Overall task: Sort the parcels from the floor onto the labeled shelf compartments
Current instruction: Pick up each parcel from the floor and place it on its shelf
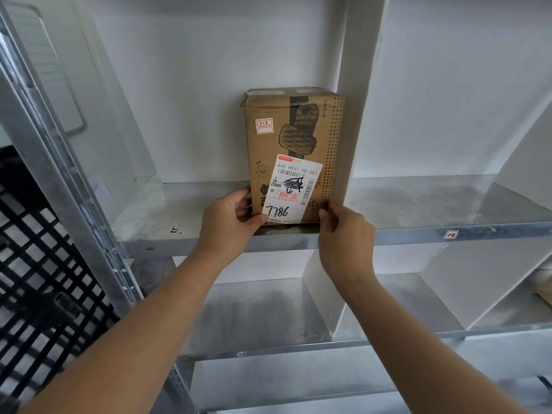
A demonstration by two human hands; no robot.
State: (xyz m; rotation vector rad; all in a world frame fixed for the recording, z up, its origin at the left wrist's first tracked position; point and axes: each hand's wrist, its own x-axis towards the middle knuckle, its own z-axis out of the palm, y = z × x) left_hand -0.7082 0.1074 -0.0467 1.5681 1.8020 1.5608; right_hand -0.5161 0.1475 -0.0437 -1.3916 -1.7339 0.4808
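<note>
Shelf (388, 234): metal, split by a white divider (355, 85).
Parcel (294, 150): your cardboard box stands upright near the shelf's front edge, against the divider.
Left hand (230, 219): fingers pinch its lower left corner.
Right hand (346, 234): fingers grip its lower right corner.

Brown parcel (294, 150) w/ black dot print, white label (294, 189); grey shelf (418, 204), white dividers (355, 85).

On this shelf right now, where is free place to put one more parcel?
Bare metal lies left of the cardboard box, up to the shelf's left post. Right of the white divider, the next compartment is bare too. Crowded only at the box's base, where the left hand and right hand grip it.
</note>
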